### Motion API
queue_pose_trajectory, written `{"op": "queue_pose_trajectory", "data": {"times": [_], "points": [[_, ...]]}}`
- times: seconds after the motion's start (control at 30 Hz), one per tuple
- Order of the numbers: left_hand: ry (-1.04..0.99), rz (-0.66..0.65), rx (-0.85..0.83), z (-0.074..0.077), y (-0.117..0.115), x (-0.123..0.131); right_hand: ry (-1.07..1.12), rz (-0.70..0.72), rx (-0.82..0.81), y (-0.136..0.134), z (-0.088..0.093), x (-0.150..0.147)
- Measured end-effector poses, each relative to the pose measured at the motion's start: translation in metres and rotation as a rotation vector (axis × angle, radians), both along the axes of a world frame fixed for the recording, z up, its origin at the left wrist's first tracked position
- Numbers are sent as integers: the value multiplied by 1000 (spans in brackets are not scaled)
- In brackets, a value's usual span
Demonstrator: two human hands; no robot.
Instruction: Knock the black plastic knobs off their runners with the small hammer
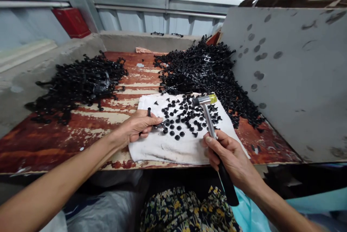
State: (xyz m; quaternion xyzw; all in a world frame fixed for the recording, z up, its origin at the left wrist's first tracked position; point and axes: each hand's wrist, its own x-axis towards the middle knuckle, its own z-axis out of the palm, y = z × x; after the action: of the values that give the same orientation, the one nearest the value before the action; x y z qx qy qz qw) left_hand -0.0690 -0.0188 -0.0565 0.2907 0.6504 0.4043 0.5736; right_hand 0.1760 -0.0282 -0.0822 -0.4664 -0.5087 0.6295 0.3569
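My left hand (139, 125) is closed around a black plastic part (149, 112) with knobbed ends, one of which reaches over the white cloth (154, 145). In my right hand (225, 148) is a mallet (208, 114), gripped by its shaft just above the black handle. Its head is raised over the cloth, with a yellow face on the right and a dark face on the left. Many small black caps (177, 137) lie scattered on the cloth between my hands, several of them in loose rows close to my left fingers.
A heap of black parts (84, 80) lies on the left of the worn red-brown tabletop (108, 130). A larger black heap (195, 69) fills the back right, against a spotted grey panel (292, 80). A low concrete ledge (121, 40) runs along the back, with a red box (71, 22) at its left corner.
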Motion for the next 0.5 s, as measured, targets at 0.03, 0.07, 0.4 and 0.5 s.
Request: {"op": "queue_pose_trajectory", "data": {"times": [0.03,0.07,0.4,0.5], "points": [[-4,0,-11,1,1,1,16,-16,-5,0,-4,2],[-11,-5,-19,1,1,1,31,-30,-10,-1,-7,3],[-53,-51,-9,-3,5,0,68,-45,-27,1,-22,10],[-54,-49,-11,-5,6,-1,61,-35,-19,2,-21,10]]}}
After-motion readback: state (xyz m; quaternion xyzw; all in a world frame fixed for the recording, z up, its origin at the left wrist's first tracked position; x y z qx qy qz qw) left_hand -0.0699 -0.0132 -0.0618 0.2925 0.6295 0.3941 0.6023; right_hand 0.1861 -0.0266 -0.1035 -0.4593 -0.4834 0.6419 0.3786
